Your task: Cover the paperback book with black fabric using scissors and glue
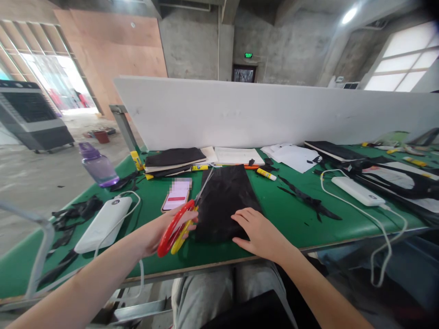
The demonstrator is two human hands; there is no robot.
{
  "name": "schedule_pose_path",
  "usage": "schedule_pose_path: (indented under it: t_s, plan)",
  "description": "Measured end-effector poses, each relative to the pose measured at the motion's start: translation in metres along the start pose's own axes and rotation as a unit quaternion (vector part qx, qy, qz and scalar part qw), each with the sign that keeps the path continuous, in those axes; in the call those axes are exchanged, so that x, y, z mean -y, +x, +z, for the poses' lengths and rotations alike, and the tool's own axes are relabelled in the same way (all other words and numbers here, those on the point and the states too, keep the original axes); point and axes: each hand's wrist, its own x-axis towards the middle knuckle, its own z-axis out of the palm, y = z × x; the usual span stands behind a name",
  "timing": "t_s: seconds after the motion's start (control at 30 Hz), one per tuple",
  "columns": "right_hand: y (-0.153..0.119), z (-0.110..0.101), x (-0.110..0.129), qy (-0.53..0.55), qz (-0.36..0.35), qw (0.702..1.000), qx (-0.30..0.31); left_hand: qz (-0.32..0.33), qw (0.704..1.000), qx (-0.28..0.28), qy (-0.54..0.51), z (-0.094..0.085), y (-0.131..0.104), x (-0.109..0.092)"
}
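A black sheet (228, 196) lies on the green table in front of me. My left hand (159, 233) is wrapped around the red and yellow handles of a pair of scissors (176, 228), whose blades point up and away over the sheet's left edge. My right hand (255, 230) rests with fingers spread on the lower right part of the sheet. Just left of the sheet is a phone (176, 194) with its screen lit. A yellow glue stick (266, 174) lies to the sheet's right, near black scraps (308, 198).
A white power bank (104, 224) and a purple bottle (98, 167) are at the left. Black and white papers (174, 157) line the back before a white partition (240, 114). Another power bank (358, 189) with a looping cable is at the right.
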Motion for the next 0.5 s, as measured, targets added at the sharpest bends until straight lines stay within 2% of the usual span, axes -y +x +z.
schedule_pose_path:
  t_s: [0.07,0.3,0.5]
  plan:
    - [-0.0004,0.0001,0.0007,-0.002,0.000,1.000,0.000,-0.031,0.999,0.013,0.002,0.0008,0.0025,0.0009]
    - [0.0004,0.0042,0.0029,-0.017,0.004,1.000,-0.001,0.010,0.994,0.034,0.100,0.0049,0.0004,-0.0004]
    - [0.0015,0.0083,0.0056,-0.038,0.007,0.999,-0.006,0.003,1.000,-0.020,-0.019,0.0015,0.0055,0.0002]
